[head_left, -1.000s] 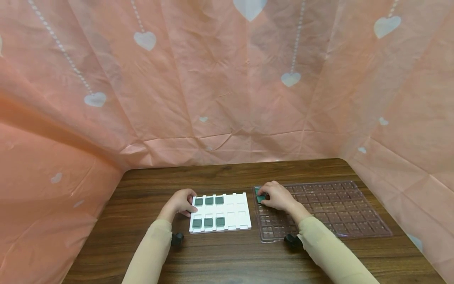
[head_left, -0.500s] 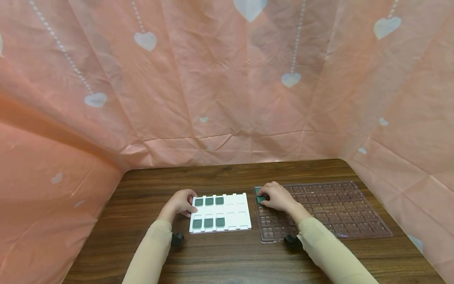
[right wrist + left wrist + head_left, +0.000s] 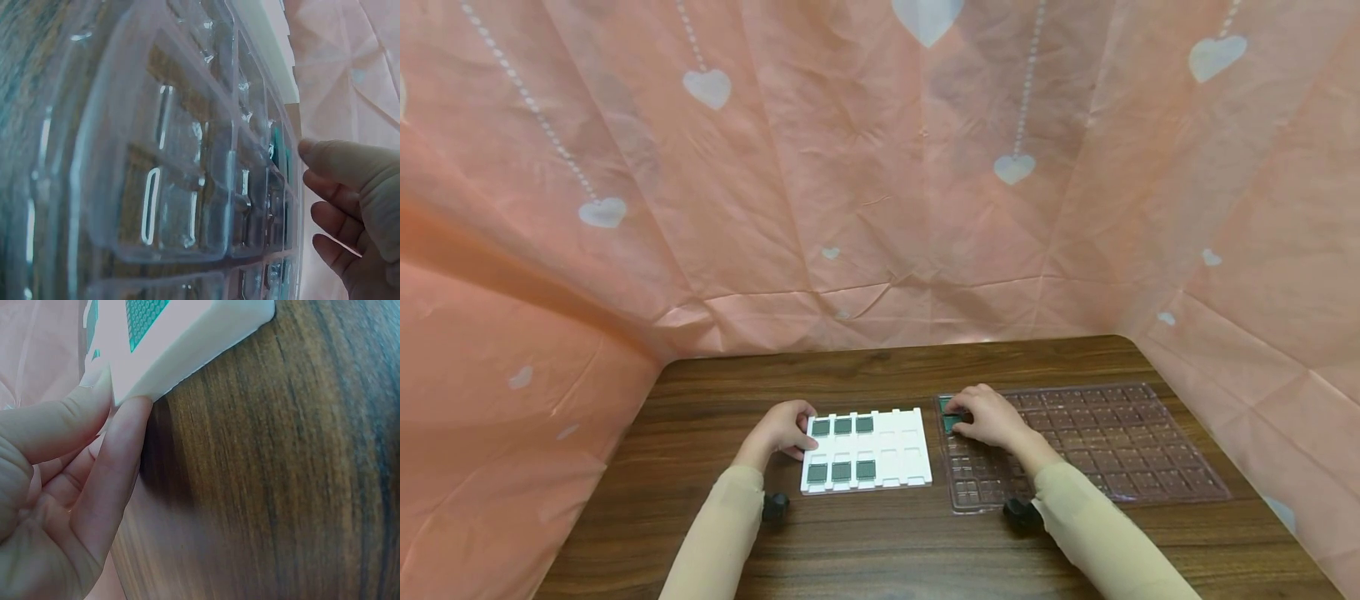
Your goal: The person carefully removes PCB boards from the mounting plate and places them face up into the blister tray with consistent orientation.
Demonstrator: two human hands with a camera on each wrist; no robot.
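My left hand (image 3: pixel 786 428) pinches the left edge of a white tray (image 3: pixel 891 446) between thumb and fingers; the left wrist view shows the grip at its corner. Several square dark-green chips (image 3: pixel 842 472) lie in two rows in the tray's left part. At the far left corner of a clear plastic tray (image 3: pixel 1105 433), my right hand (image 3: pixel 988 414) has thumb and forefinger at a green chip (image 3: pixel 951 424). A second patch of green shows just beyond it. In the right wrist view, the thumb meets the tray's edge beside the green (image 3: pixel 278 150); I cannot tell whether the fingers grip the chip.
The clear tray has a grid of square pockets and lies flat on the wooden table (image 3: pixel 865 542), right of the white tray. Pink curtains (image 3: pixel 880 208) with white hearts hang behind and along both sides. Black wrist devices (image 3: pixel 775 506) sit below both wrists.
The green chip at my right fingertips has shifted slightly toward the near side and a line now parts it from the green beyond. Both hands stay almost in place.
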